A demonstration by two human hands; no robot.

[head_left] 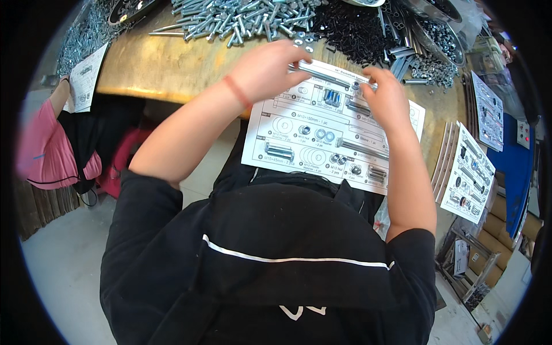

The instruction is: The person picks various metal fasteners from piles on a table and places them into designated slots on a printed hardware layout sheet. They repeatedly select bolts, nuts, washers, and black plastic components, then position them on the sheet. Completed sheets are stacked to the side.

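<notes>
A white printed card [287,157] with pictures of fasteners lies in front of me, overhanging the table's near edge. Bolts, nuts and washers rest on several of its pictures. Along its top edge runs a long silvery bolt [328,76]. My left hand [276,72], a red band at its wrist, has curled fingers at the bolt's left end. At the other end, my right hand [386,99] has its thumb and fingers closed around the tip, beside a small nut [355,86]. Both hands partly cover what they grip.
Piles of silvery bolts [241,18] and small black screws [351,34] spread across the table's far side. Metal tubes [402,53] and a bowl of nuts [445,49] are at far right. More loaded cards [468,172] stack at right. A person in pink [54,149] works at left.
</notes>
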